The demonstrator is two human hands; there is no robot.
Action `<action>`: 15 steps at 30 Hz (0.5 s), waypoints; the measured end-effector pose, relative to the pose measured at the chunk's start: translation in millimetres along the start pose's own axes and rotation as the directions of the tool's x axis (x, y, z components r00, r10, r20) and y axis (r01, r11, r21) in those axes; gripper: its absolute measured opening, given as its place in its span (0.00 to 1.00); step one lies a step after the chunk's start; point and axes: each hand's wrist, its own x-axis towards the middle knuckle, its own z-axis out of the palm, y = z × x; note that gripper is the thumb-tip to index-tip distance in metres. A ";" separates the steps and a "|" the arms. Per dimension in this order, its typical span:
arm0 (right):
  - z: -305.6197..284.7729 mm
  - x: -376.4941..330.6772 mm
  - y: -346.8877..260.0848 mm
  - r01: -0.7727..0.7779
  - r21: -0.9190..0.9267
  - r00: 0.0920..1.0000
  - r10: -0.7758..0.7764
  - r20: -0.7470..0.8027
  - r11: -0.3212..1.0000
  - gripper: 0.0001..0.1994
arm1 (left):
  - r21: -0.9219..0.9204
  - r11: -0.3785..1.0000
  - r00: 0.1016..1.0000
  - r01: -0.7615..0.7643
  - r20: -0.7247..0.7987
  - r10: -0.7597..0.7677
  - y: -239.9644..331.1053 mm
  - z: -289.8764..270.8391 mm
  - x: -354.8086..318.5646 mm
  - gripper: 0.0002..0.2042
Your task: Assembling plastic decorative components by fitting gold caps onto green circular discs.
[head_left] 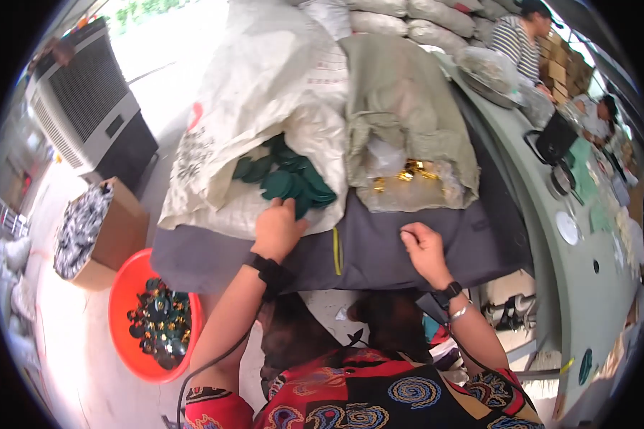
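Dark green discs (286,184) lie in the mouth of the white sack (279,79); they look light, fairly stiff and perhaps slick, so a fingertip pinch on the rim of one nearest the sack's opening should serve. At that mouth the left hand (279,230) touches the discs with bent fingers, its grip impossible to tell, while right of the sack the right hand (425,252) is curled, possibly around something small I cannot make out. The sack's fold hides the deeper discs, and overlaps blur their edges
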 end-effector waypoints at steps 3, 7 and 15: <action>1.9 -1.5 1.2 -0.045 0.054 0.999 0.044 0.023 0.997 0.06 | 0.075 0.997 0.999 0.018 0.048 -0.022 -6.6 10.0 8.1 0.09; -2.3 7.2 -0.6 -0.208 0.185 0.972 0.182 0.149 0.960 0.06 | -0.139 0.990 0.992 0.004 -0.125 -0.022 -1.4 9.1 -22.8 0.07; 13.6 99.6 18.3 0.243 -0.211 0.954 -0.194 0.228 0.947 0.13 | -0.294 0.954 0.933 -0.061 -0.356 -0.050 22.4 23.1 -57.7 0.07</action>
